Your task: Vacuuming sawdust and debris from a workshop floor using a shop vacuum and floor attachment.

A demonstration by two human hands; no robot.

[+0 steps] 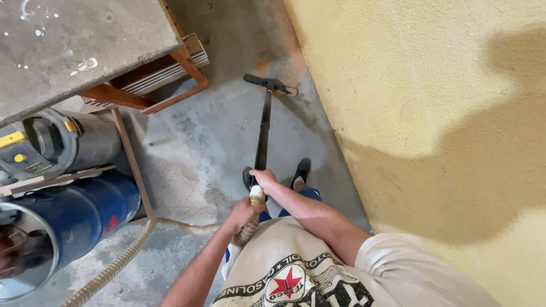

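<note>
Both hands — left hand (242, 213), right hand (263, 179) — grip the vacuum wand (262, 136); hose (114, 267) runs off-frame

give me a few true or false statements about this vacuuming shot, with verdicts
1. Both hands hold the vacuum wand. True: the right hand grips the black wand higher up, and the left hand holds it where the ribbed hose joins.
2. The floor nozzle sits under the workbench. False: the floor nozzle rests on the concrete floor beside the yellow wall.
3. The hose is bright red. False: it is beige.
4. A blue canister stands at the left. True: the blue canister sits below the workbench.
5. The person is barefoot. False: dark shoes show.
</note>
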